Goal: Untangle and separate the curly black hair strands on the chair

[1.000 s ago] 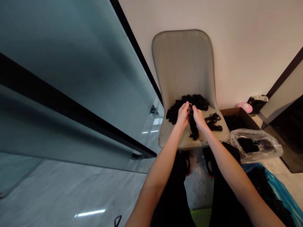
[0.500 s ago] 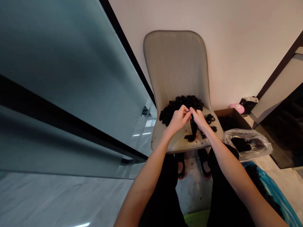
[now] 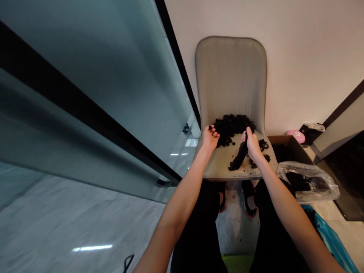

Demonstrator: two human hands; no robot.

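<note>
Left hand (image 3: 210, 139): fingers (image 3: 214, 132) open, slightly curled, tips at the edge of a heap of black curly hair (image 3: 231, 129). Right hand (image 3: 251, 145): fingers closed, gripping a black curly hank (image 3: 239, 158), which runs toward 7 o'clock over a beige chair seat (image 3: 218, 167). Cardboard box (image 3: 281, 137) at 3 o'clock; plastic bag (image 3: 307, 182) at 4 o'clock.

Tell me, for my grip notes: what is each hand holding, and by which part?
The right hand grips a black curly hair lock by its upper end; the left hand, open, holds nothing.
</note>
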